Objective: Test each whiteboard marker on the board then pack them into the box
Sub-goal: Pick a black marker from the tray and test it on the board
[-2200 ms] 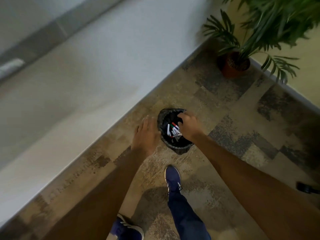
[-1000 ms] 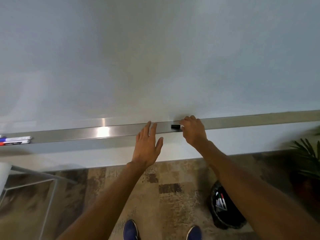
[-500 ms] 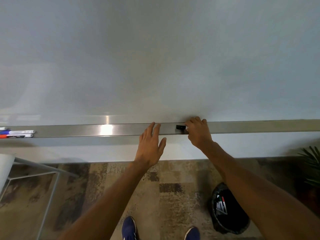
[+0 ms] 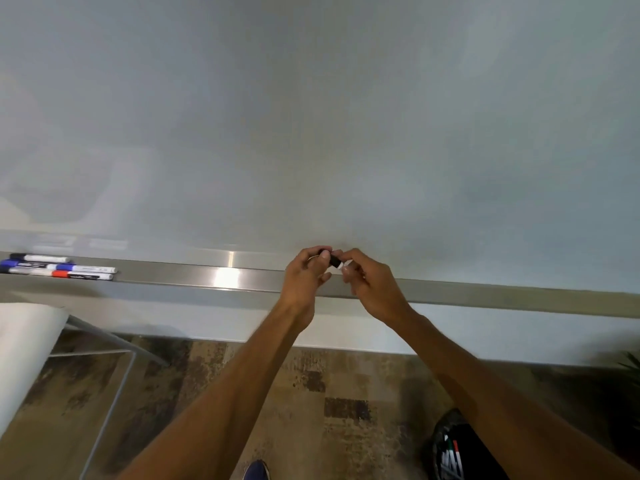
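Down at the bottom edge, the toe of a dark blue shoe [image 4: 257, 471] is seen on the mottled brown and grey carpet [image 4: 346, 382]. To its right, partly hidden behind the right forearm, a black round container [image 4: 437, 441] is set on the floor, and several loose white markers [image 4: 450, 457] with coloured caps are held inside it. At the left edge a white rounded object [image 4: 24, 351] on a thin metal frame [image 4: 114, 393] is found.

Further out, a black-capped whiteboard marker [image 4: 333, 260] is held between both hands, just above the brushed metal tray [image 4: 173, 277]. Its black end is gripped by the curled fingers of the left hand [image 4: 304, 275], and its other end is pinched by the fingertips of the right hand [image 4: 370, 282]; most of the barrel is hidden.

Far left on the tray, a small cluster of white markers [image 4: 62, 268] with black, blue and red ends is laid lengthwise. Behind everything, the pale grey whiteboard [image 4: 311, 116] is spread across the view.
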A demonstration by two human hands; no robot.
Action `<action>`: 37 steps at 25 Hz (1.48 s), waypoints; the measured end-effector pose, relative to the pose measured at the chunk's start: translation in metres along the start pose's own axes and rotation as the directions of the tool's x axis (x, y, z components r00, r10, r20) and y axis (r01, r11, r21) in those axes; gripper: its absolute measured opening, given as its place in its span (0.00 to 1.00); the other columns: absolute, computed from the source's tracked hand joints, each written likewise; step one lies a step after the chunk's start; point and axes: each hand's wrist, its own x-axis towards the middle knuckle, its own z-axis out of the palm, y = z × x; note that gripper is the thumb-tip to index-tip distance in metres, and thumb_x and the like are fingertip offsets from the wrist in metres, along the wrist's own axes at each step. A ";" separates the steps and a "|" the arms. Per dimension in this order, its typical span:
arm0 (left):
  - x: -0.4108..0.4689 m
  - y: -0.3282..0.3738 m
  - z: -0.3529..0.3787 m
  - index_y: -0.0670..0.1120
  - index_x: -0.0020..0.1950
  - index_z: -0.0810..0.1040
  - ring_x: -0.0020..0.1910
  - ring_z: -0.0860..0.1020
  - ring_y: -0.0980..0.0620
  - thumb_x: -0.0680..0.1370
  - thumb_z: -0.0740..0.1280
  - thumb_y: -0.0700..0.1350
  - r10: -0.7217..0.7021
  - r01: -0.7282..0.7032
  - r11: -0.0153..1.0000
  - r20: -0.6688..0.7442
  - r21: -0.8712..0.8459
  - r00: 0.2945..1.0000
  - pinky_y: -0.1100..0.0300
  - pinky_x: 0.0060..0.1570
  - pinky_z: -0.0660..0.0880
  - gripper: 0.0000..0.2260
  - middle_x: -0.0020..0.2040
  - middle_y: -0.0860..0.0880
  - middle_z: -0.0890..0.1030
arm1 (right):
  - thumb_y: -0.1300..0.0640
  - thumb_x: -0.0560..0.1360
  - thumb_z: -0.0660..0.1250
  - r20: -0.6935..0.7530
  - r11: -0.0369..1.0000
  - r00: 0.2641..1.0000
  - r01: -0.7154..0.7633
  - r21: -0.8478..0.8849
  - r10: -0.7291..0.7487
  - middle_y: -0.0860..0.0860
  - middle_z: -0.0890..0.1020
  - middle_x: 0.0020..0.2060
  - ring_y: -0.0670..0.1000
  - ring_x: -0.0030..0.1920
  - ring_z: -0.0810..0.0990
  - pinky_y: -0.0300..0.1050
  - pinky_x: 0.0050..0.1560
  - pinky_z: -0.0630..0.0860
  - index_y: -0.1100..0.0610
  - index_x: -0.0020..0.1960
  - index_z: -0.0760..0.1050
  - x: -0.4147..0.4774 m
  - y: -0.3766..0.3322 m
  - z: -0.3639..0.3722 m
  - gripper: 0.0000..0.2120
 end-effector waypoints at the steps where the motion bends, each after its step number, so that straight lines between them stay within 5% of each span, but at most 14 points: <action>1: -0.001 0.008 -0.007 0.42 0.63 0.78 0.58 0.82 0.47 0.83 0.63 0.44 -0.019 0.020 0.996 0.007 -0.084 1.000 0.52 0.59 0.76 0.11 0.55 0.47 0.85 | 0.60 0.82 0.61 0.020 0.997 0.999 -0.048 0.053 0.047 0.50 0.81 0.38 0.44 0.33 0.77 0.37 0.36 0.76 0.55 0.60 0.77 0.002 -0.015 0.003 0.09; 6: -0.015 0.057 -0.045 0.41 0.56 0.80 0.45 0.79 0.46 0.83 0.63 0.45 -0.056 0.060 0.931 0.023 -0.360 0.998 0.53 0.50 0.75 0.09 0.49 0.44 0.83 | 0.52 0.83 0.60 0.269 0.885 0.926 -0.346 0.313 0.266 0.55 0.79 0.32 0.51 0.26 0.73 0.39 0.26 0.65 0.61 0.50 0.81 0.016 -0.088 0.022 0.15; 9: -0.028 0.086 -0.071 0.43 0.49 0.81 0.46 0.81 0.49 0.82 0.65 0.46 -0.060 0.049 0.909 -0.013 -0.413 0.998 0.53 0.50 0.75 0.08 0.47 0.45 0.84 | 0.52 0.83 0.62 0.298 0.854 0.911 -0.383 0.353 0.286 0.53 0.75 0.31 0.49 0.24 0.67 0.37 0.24 0.61 0.64 0.49 0.82 0.021 -0.131 0.034 0.17; 16: -0.043 0.167 -0.116 0.44 0.46 0.78 0.38 0.85 0.52 0.81 0.67 0.44 -0.061 -0.077 0.880 -0.272 -0.468 0.960 0.58 0.41 0.79 0.06 0.43 0.47 0.83 | 0.50 0.78 0.68 -0.009 0.998 1.000 -0.007 -0.065 0.007 0.57 0.80 0.28 0.47 0.26 0.71 0.41 0.33 0.68 0.63 0.35 0.79 0.026 -0.206 0.060 0.19; 20: -0.061 0.223 -0.144 0.44 0.47 0.79 0.42 0.85 0.52 0.81 0.67 0.45 0.045 -0.172 0.902 -0.310 -0.395 0.950 0.57 0.49 0.79 0.06 0.43 0.48 0.84 | 0.50 0.79 0.67 -0.027 0.999 1.000 -0.011 0.039 0.012 0.57 0.82 0.31 0.43 0.26 0.73 0.31 0.31 0.69 0.64 0.41 0.82 0.011 -0.226 0.049 0.18; 23: -0.077 0.248 -0.133 0.43 0.48 0.79 0.44 0.85 0.49 0.83 0.65 0.46 0.075 -0.175 0.918 -0.276 -0.356 0.958 0.54 0.52 0.80 0.08 0.41 0.47 0.84 | 0.49 0.79 0.67 -0.037 0.993 0.999 -0.021 0.117 0.026 0.54 0.82 0.32 0.41 0.26 0.74 0.36 0.34 0.72 0.59 0.43 0.83 0.011 -0.243 0.038 0.15; 26: -0.085 0.269 -0.116 0.45 0.42 0.72 0.33 0.76 0.49 0.85 0.57 0.47 0.088 -0.182 0.875 -0.224 -0.448 0.971 0.53 0.45 0.77 0.14 0.32 0.48 0.74 | 0.48 0.79 0.68 -0.055 0.982 0.998 -0.015 0.189 0.026 0.50 0.82 0.31 0.43 0.27 0.73 0.40 0.33 0.72 0.55 0.44 0.83 0.014 -0.264 0.021 0.12; 29: -0.092 0.298 -0.102 0.45 0.38 0.70 0.26 0.64 0.52 0.81 0.62 0.42 0.207 -0.272 0.886 -0.204 -0.376 0.957 0.57 0.35 0.67 0.11 0.28 0.51 0.66 | 0.52 0.78 0.68 -0.095 0.969 0.995 0.036 0.246 -0.013 0.49 0.81 0.31 0.47 0.28 0.72 0.41 0.32 0.70 0.54 0.45 0.83 0.020 -0.290 -0.007 0.07; 33: -0.098 0.331 -0.091 0.40 0.53 0.81 0.27 0.70 0.54 0.78 0.69 0.36 0.435 -0.469 0.882 -0.301 -0.048 0.849 0.58 0.41 0.73 0.05 0.36 0.49 0.78 | 0.62 0.74 0.68 -0.189 0.958 0.975 0.159 0.240 -0.115 0.51 0.83 0.35 0.48 0.30 0.74 0.45 0.35 0.70 0.51 0.49 0.82 0.032 -0.331 -0.045 0.08; 37: -0.100 0.358 -0.084 0.41 0.60 0.80 0.32 0.80 0.50 0.82 0.61 0.41 0.589 -0.617 0.787 -0.283 -0.011 0.757 0.59 0.45 0.75 0.11 0.29 0.46 0.81 | 0.61 0.72 0.73 -0.419 0.918 0.870 0.357 0.174 -0.259 0.56 0.84 0.37 0.50 0.30 0.75 0.44 0.32 0.73 0.51 0.48 0.78 0.040 -0.381 -0.076 0.07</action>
